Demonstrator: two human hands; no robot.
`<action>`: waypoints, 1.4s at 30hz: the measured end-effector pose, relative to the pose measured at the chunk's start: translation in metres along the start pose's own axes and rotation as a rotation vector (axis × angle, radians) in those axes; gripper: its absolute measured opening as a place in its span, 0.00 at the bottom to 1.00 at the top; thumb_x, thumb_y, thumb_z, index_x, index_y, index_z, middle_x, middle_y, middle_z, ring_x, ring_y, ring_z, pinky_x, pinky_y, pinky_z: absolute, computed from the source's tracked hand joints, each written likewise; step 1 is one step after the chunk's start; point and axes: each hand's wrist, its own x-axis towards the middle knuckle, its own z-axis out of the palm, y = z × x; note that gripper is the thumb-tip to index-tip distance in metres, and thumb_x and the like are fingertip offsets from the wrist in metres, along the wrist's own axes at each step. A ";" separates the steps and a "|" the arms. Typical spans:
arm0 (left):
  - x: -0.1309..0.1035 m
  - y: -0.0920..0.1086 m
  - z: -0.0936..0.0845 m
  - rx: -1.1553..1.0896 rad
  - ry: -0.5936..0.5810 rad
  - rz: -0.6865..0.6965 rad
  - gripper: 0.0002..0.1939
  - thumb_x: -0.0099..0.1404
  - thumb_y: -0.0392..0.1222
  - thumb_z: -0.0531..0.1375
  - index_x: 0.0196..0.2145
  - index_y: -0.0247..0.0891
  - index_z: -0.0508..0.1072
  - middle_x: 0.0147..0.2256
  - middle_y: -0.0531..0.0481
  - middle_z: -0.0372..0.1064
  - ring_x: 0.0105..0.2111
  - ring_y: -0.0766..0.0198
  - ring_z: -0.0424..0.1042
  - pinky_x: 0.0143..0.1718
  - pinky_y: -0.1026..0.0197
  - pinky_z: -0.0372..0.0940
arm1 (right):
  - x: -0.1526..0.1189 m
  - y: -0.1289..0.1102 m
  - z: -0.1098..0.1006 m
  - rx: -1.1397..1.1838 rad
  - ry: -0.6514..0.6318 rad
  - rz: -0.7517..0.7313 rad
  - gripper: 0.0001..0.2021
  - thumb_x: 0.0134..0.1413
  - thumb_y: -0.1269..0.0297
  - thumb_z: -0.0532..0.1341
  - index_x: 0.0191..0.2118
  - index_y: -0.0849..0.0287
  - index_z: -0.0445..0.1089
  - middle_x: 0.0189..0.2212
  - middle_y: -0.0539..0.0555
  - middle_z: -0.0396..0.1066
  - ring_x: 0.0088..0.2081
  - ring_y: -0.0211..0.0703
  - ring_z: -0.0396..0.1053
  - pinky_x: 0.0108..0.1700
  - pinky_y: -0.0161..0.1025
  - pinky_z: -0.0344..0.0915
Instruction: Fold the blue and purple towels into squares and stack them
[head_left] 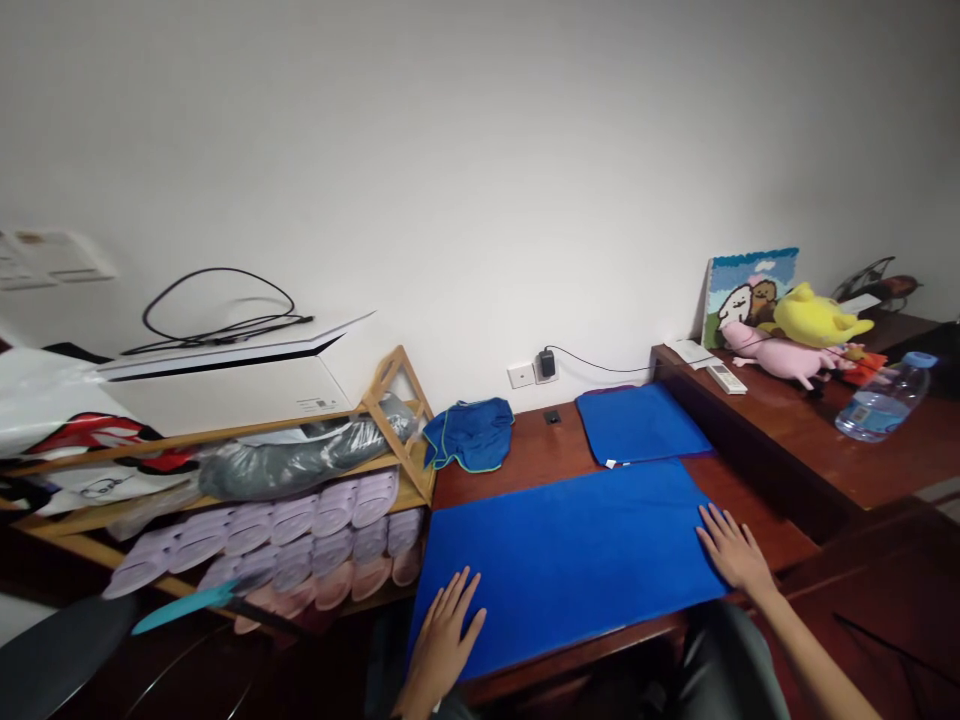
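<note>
A large blue cloth (577,560) is spread flat over the front of the reddish-brown table (536,455). My left hand (446,632) rests on its left end with the fingers spread, holding nothing. At the right end, my right hand (733,550) lies palm down, fingers apart, partly over the cloth's edge and also empty. Behind the big cloth sits a folded blue cloth (641,422) with a small white tag at its front edge. A crumpled darker blue cloth (471,435) with light green edging lies at the back left.
A wooden rack (420,470) on the left holds purple and pink slippers, wrapped bundles and a white box (247,390). A raised surface (870,470) on the right carries plush toys (817,320), a remote (726,378) and a water bottle (885,405). A charger (547,362) is plugged into the wall.
</note>
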 end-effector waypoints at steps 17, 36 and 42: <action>0.124 -0.066 0.019 0.154 0.019 -0.143 0.30 0.77 0.56 0.49 0.72 0.49 0.60 0.74 0.46 0.52 0.73 0.48 0.53 0.72 0.38 0.50 | 0.080 -0.216 -0.021 0.200 -0.115 -0.388 0.33 0.73 0.46 0.40 0.77 0.52 0.48 0.76 0.53 0.45 0.77 0.49 0.41 0.76 0.55 0.37; 0.124 -0.061 0.019 0.165 0.051 -0.221 0.31 0.75 0.60 0.51 0.71 0.53 0.62 0.74 0.45 0.52 0.73 0.40 0.50 0.69 0.36 0.53 | 0.114 -0.039 -0.017 0.072 -0.084 0.052 0.39 0.70 0.42 0.38 0.77 0.58 0.46 0.77 0.56 0.43 0.77 0.49 0.41 0.75 0.51 0.41; 0.123 -0.063 0.019 0.166 0.066 -0.209 0.30 0.75 0.59 0.51 0.71 0.53 0.63 0.73 0.47 0.55 0.73 0.42 0.51 0.69 0.37 0.53 | 0.115 -0.028 -0.017 0.111 -0.056 0.016 0.39 0.68 0.38 0.40 0.76 0.52 0.50 0.77 0.54 0.47 0.75 0.52 0.46 0.73 0.55 0.48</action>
